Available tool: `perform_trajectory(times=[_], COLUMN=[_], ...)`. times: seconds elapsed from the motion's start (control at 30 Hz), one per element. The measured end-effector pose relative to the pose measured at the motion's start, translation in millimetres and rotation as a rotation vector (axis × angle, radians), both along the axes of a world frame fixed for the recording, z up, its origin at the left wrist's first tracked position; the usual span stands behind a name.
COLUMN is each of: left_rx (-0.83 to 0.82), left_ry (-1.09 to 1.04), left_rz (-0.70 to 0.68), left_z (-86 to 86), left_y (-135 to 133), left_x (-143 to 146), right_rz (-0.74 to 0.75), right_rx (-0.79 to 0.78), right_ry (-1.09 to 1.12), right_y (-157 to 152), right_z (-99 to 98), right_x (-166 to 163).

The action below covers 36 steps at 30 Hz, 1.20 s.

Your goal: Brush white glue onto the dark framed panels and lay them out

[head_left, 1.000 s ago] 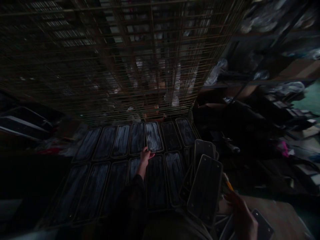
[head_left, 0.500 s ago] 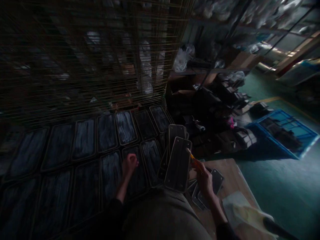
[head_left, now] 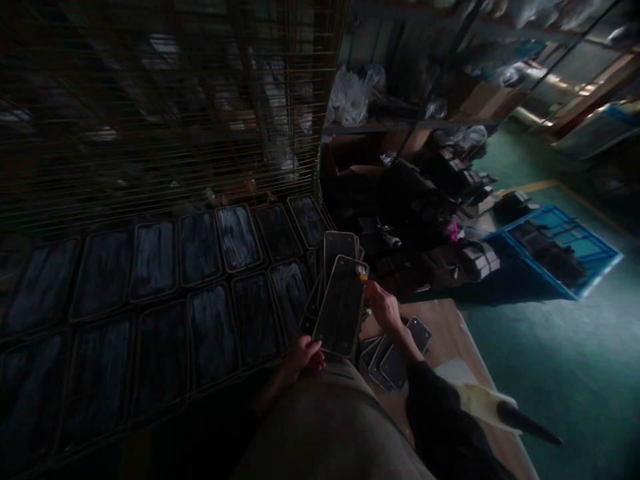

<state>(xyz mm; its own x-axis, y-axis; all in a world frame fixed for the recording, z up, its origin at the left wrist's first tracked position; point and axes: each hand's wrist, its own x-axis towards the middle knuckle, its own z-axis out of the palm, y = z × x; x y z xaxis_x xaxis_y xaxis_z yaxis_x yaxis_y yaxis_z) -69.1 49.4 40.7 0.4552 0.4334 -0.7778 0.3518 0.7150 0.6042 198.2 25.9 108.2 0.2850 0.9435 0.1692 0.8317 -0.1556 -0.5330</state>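
A dark rounded rectangular panel (head_left: 340,307) with a pale rim and small studs at its corners lies tilted on top of a stack of similar panels (head_left: 340,243). My left hand (head_left: 305,355) is closed at its lower left corner, the thumb on the edge and the other fingers curled below. My right hand (head_left: 385,308) grips a small brush (head_left: 362,275) with an orange handle. Its pale bristles touch the panel near the upper right corner. Several more panels (head_left: 400,353) lie in a loose pile under my right forearm.
Rows of dark panels (head_left: 213,320) with whitish streaks cover the surface to the left, below a wire mesh (head_left: 200,133). A yellowish container with a black tip (head_left: 483,405) lies on the wooden board (head_left: 445,320) at right. A blue crate (head_left: 555,253) stands on the green floor.
My left hand has come from above the streaked panels to the lower corner of the stacked panel. My right hand has brought the brush onto its upper right part. The view has shifted slightly.
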Motion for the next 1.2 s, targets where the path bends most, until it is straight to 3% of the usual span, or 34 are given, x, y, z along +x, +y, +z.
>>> perform_trajectory(times=[0.23,0.43,0.57,0.67,0.8,0.97,1.1,1.2], left_rx=[-0.02,-0.001,0.054,0.089,0.105,0.104,0.093,0.078], left_ry=[-0.128,-0.144,-0.1,-0.071,-0.069,-0.056,-0.066,-0.082], left_rz=[0.178,0.222,0.177,0.142,0.129,0.128,0.152,0.167], left_z=[7.8,-3.3,-5.0,-2.9,-2.7,-4.6,-1.3,2.8], left_y=[-13.5,-12.7,-8.2,-5.7,-4.2,-1.8,-0.5,-0.1], left_x=[-0.2,0.0,1.4,3.0,4.2,4.9,5.2,4.6], right_rz=[0.135,0.227,0.292,0.217,0.067,0.045,0.097,0.198], right_rx=[-0.188,-0.274,-0.316,-0.237,-0.035,0.081,0.041,-0.047], right_ry=[0.062,0.367,0.652,0.752,0.569,0.231,0.038,0.04], right_y=[-63.4,-92.7,-76.0,-45.2,2.5,44.7,49.4,26.8], right_z=[14.7,30.3,22.8,7.6,-4.3,6.4,9.2,7.2], right_x=[-36.0,-64.8,-55.2,-29.0,8.0,23.6,9.8,-11.9])
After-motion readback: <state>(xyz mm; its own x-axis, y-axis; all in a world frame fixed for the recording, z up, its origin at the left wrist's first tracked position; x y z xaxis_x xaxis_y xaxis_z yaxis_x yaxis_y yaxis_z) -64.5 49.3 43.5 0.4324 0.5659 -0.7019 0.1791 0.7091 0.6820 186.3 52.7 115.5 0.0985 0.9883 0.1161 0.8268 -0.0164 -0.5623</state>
